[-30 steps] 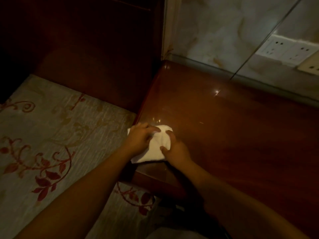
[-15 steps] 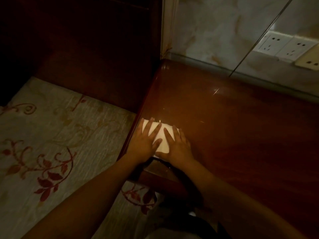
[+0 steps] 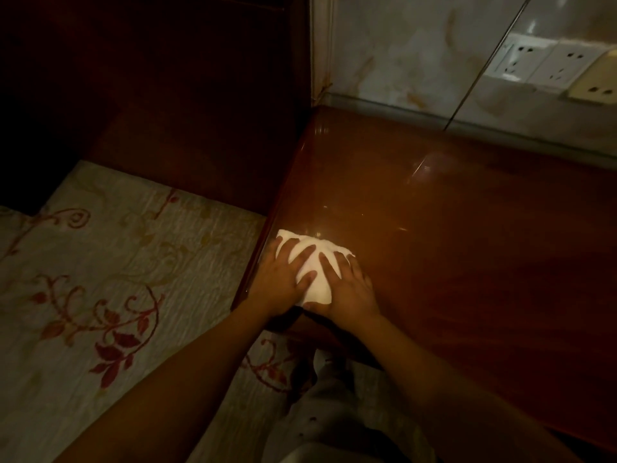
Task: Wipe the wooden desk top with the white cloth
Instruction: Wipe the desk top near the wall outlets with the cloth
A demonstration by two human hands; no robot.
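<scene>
Both of my hands lay flat on the white cloth point(image 3: 314, 279), palms down, with the fingers fanned out and nothing pinched between them, so neither grip was closed on anything. Left hand point(image 3: 283, 279) covered the cloth's left half, its thumb lying across the middle of the fabric, and right hand point(image 3: 347, 289) covered the right half, its thumb curled along the cloth's near edge. A strip of bare cloth showed between the two hands, and its far edge poked out beyond my fingertips. The cloth sat bunched into a small folded pad on the tabletop point(image 3: 450, 228), at the tabletop's near left corner, just inside the left edge. That dark reddish wood was glossy, with small glints of light beyond the cloth. To the cloth's left, off the tabletop and lower down, lay a pale carpet point(image 3: 100, 262) patterned with red leaves and vines. Far beyond the cloth, along the tabletop's back edge, rose a pale marbled wall point(image 3: 400, 51), and well to the cloth's upper right that wall carried white sockets point(image 3: 541, 63). Dark wooden panelling point(image 3: 167, 95) stood past the carpet.
</scene>
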